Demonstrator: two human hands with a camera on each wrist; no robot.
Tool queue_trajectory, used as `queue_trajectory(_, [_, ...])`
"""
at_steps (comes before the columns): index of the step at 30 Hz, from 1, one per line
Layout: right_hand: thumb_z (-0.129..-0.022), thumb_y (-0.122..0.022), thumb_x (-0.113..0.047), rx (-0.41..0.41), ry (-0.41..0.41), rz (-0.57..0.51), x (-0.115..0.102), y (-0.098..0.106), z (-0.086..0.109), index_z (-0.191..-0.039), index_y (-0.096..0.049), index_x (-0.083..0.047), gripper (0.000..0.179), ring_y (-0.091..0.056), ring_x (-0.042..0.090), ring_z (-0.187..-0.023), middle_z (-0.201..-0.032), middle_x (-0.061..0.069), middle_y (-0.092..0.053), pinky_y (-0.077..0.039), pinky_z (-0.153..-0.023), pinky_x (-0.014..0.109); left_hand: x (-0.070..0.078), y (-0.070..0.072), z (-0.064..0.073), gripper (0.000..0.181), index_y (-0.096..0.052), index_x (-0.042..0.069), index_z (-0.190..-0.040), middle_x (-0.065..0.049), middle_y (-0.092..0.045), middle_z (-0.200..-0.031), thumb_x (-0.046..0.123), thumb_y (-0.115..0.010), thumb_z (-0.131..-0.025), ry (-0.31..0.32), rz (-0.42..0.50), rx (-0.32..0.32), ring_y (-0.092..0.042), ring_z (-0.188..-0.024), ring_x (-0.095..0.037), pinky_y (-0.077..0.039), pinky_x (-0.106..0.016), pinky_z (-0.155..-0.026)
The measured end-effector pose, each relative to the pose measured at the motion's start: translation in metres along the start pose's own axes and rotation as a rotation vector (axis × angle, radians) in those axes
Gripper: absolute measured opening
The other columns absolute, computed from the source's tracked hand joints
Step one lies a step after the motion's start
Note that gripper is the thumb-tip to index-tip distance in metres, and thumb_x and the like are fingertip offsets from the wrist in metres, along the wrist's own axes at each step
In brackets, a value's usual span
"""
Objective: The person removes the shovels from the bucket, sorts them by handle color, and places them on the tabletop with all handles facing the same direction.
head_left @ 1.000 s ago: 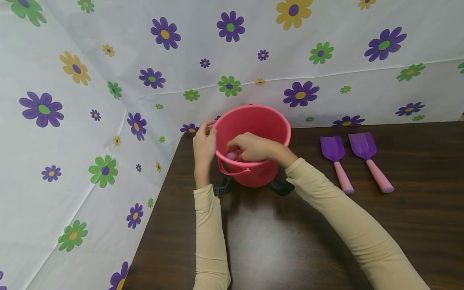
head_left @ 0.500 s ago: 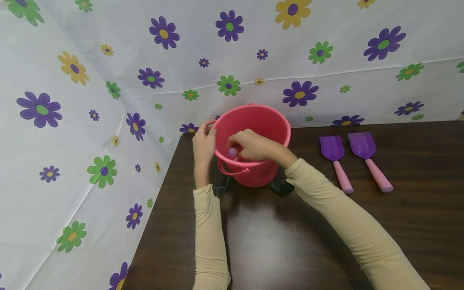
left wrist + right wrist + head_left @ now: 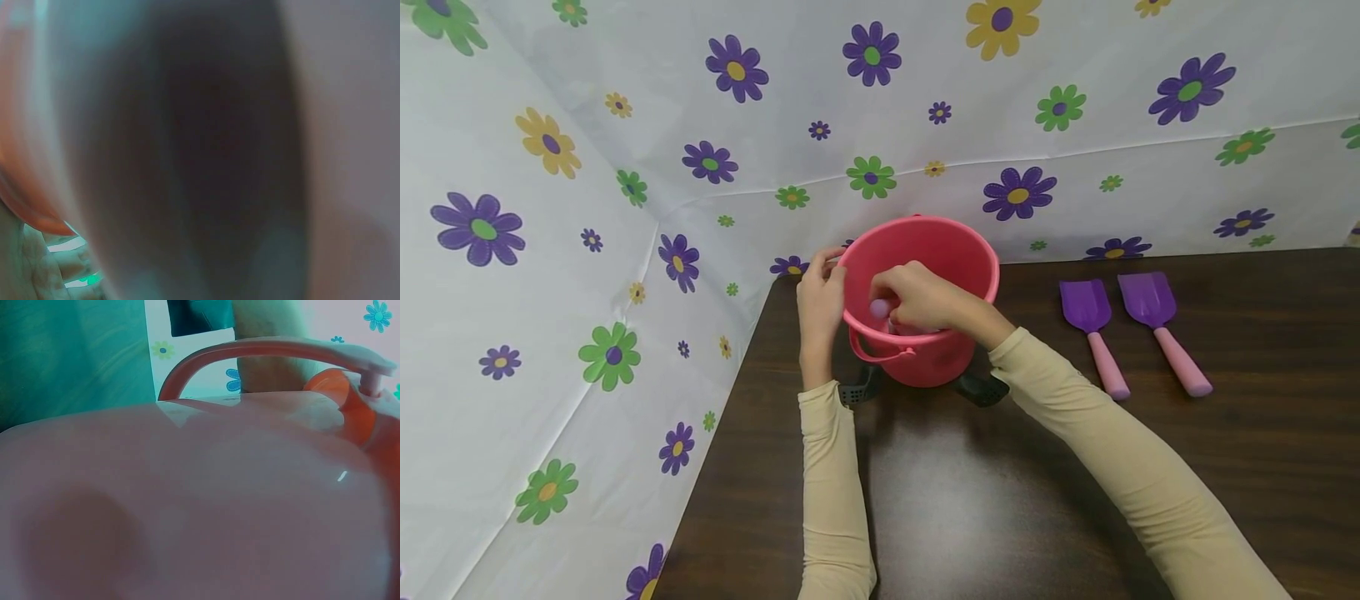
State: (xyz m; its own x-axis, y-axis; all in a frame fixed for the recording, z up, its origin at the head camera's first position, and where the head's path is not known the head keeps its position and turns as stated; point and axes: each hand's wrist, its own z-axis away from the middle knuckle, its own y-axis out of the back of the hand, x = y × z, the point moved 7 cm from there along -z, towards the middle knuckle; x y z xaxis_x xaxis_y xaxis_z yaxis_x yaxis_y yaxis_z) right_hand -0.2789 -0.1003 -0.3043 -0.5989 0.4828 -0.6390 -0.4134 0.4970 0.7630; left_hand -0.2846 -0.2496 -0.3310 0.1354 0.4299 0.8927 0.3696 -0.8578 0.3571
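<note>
A pink bucket [image 3: 946, 250] stands upright at the back of the dark table, its own handle [image 3: 880, 354] hanging down in front. My left hand [image 3: 822, 296] grips the bucket's left rim, fingers bent at the edge. Reaching over the front rim, my right hand [image 3: 917, 296] is inside the bucket with curled fingers. It holds a thing with a round lilac end [image 3: 880, 309]; the rest is hidden by the hand and rim. The right wrist view is filled by the bucket's outer wall [image 3: 237, 487], below its handle [image 3: 262, 347]. The left wrist view is mostly blurred.
Two toy shovels with purple scoops and pink handles, a left one [image 3: 1086, 307] and a right one [image 3: 1148, 300], lie right of the bucket. A flower-printed white sheet [image 3: 760, 142] hangs behind and left of the table [image 3: 955, 500].
My right hand has risen slightly inside the bucket, and the round lilac end has come up with it. The left hand has stayed on the rim.
</note>
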Motion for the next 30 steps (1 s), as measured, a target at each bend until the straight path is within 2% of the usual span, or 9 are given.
queue_trajectory(21, [-0.079, -0.081, 0.000, 0.093, -0.001, -0.004, 0.0003, 0.0059, 0.0017, -0.107, -0.073, -0.002, 0.029, -0.065, 0.025, -0.087, -0.094, 0.009, -0.072, -0.058, -0.081, 0.036, -0.0001, -0.0005, -0.0004, 0.035, -0.065, 0.006, -0.133, -0.018, -0.072, -0.118, 0.016, -0.051, -0.103, -0.001, 0.002, -0.002, -0.071, -0.101, -0.032, -0.059, -0.047, -0.088])
queue_trajectory(30, [-0.079, -0.080, 0.000, 0.143, -0.041, -0.044, 0.0016, 0.0099, 0.0039, -0.111, -0.071, -0.002, 0.033, -0.066, 0.023, -0.083, -0.097, 0.010, -0.071, -0.059, -0.079, 0.036, 0.0000, -0.0008, -0.0004, 0.036, -0.065, 0.006, -0.133, -0.019, -0.072, -0.119, 0.016, -0.051, -0.102, -0.006, 0.003, 0.001, -0.071, -0.103, -0.033, -0.059, -0.047, -0.089])
